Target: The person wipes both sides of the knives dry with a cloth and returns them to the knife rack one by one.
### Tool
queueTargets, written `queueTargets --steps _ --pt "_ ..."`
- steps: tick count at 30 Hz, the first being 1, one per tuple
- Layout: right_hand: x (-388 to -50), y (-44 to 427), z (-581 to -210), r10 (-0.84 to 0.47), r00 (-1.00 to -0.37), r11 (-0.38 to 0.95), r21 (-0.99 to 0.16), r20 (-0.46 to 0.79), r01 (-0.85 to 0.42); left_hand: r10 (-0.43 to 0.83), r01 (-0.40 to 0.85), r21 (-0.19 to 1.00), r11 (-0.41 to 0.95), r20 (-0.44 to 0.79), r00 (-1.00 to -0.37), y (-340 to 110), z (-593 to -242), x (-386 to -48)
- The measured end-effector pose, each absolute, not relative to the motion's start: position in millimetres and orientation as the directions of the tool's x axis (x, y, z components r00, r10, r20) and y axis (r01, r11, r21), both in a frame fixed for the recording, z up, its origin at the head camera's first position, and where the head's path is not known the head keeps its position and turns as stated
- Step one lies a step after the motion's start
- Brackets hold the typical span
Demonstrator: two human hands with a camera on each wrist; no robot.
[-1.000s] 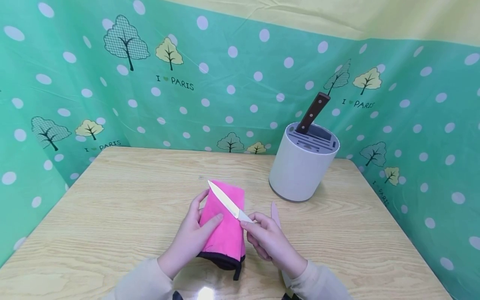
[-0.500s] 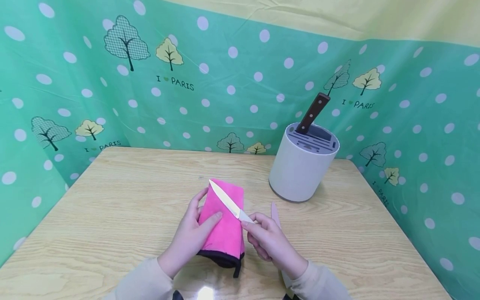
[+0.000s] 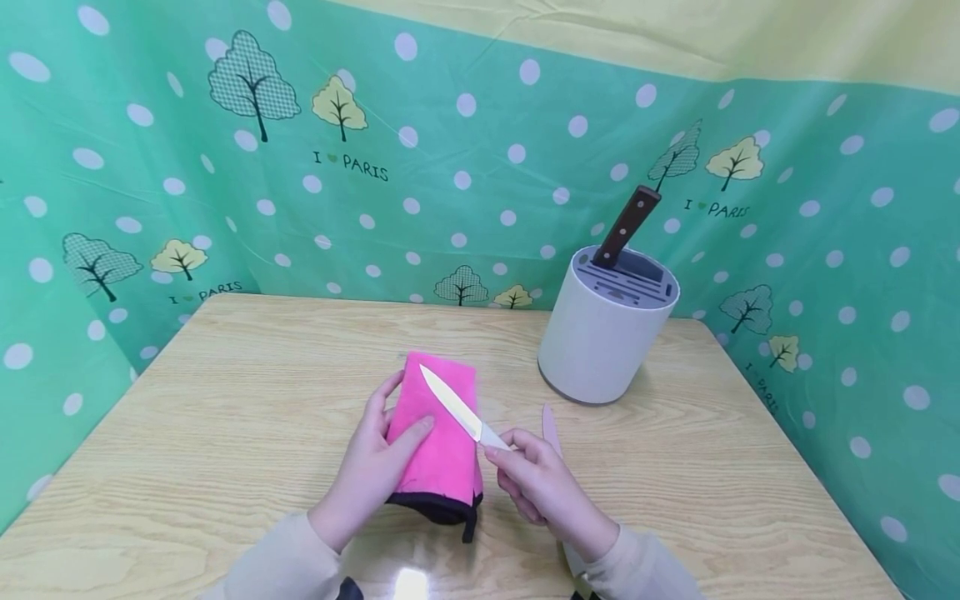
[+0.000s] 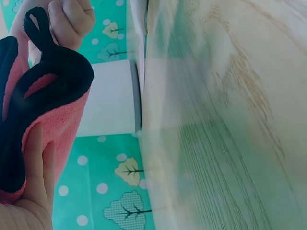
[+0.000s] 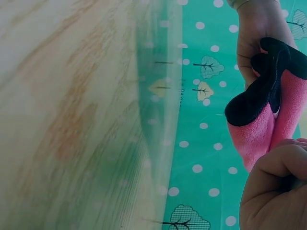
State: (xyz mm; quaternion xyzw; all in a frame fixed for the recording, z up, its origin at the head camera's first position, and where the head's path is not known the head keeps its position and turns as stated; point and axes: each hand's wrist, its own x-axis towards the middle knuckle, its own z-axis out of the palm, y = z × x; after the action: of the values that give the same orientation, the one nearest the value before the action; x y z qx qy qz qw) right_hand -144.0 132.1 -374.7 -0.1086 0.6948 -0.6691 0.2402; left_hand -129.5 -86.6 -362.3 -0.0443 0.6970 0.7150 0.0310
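In the lower middle of the frame, the left grip (image 3: 373, 460) is holding a pink cloth (image 3: 438, 462). Beside it, the right grip (image 3: 531, 477) is pinching a white knife (image 3: 454, 406), whose blade is pointing up-left across the cloth.

Bench (image 3: 262, 400): knife block (image 3: 607, 354) at right rear, one knife (image 3: 627, 227) in its top, curtain (image 3: 450, 125) behind. Second knife (image 3: 550, 427) before the block, running below the right grip (image 3: 534, 473). Cloth (image 3: 435, 471) in left grip (image 3: 375, 454); third knife (image 3: 452, 406), in right grip, over it.
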Motion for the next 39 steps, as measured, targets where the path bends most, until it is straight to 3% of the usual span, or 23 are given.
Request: queueTargets --steps 30,39 --pt "-144.1 141.4 -381.5 -0.515 -0.841 0.123 -0.985 -0.166 0.119 -0.115 -0.111 0.994 0.002 -0.11 -0.987 -108.6 -359.5 -142.3" --pt "-146.6 137.8 -377.8 -0.44 -0.886 0.113 -0.988 -0.146 0.107 -0.115 -0.111 0.994 0.008 -0.11 -0.987 -113.2 -360.3 -149.3"
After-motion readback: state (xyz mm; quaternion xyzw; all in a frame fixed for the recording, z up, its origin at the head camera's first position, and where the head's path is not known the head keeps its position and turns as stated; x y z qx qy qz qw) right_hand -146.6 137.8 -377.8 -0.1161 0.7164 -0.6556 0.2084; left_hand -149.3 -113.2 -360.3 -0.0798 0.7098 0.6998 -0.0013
